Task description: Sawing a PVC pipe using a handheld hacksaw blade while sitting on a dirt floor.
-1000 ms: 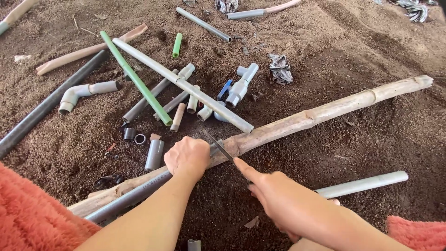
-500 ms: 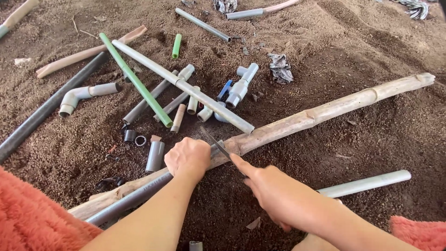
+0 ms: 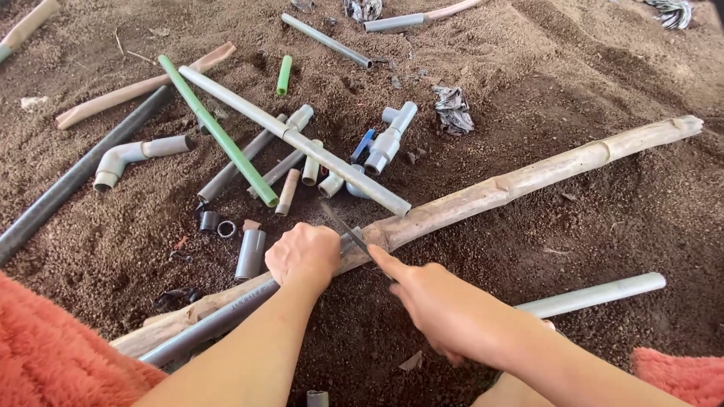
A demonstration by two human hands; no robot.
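Your left hand (image 3: 304, 257) is clamped around the grey pipe (image 3: 219, 322) lying beside the bamboo pole (image 3: 528, 178) on the soil; your right hand (image 3: 441, 310) grips the saw blade (image 3: 345, 227) across the pipe.

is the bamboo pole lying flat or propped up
Lying flat: the bamboo pole rests along the soil, the left hand pressing on it.

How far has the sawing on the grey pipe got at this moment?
Done: nothing clearly; no finished cut shows. In hand: the left hand pins the grey pipe against the bamboo pole, while the right hand guides a thin saw blade across it. Left: the cut itself; its depth is hidden behind the hands.
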